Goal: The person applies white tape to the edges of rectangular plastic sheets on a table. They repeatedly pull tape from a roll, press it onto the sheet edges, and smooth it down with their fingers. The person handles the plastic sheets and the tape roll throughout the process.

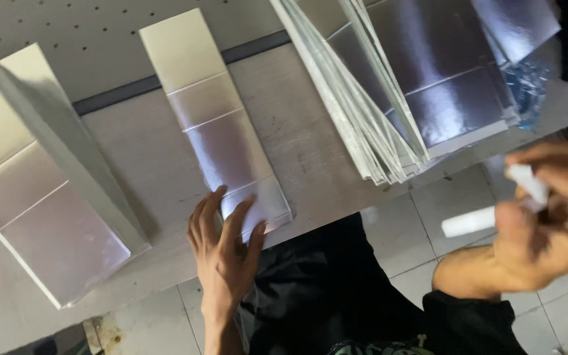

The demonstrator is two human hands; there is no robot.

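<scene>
Left hand (221, 253) lies flat, fingers spread, on a glossy creased silver card (221, 135); right hand (547, 220) pinches a white tube (471, 221).

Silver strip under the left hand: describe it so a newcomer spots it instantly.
Start at the pale wooden table. Between the folded silver sheet at its left and the fanned stack of silver sheets at its right lies one flat creased strip. It alone lies single, with the left hand pressing its near end.
</scene>
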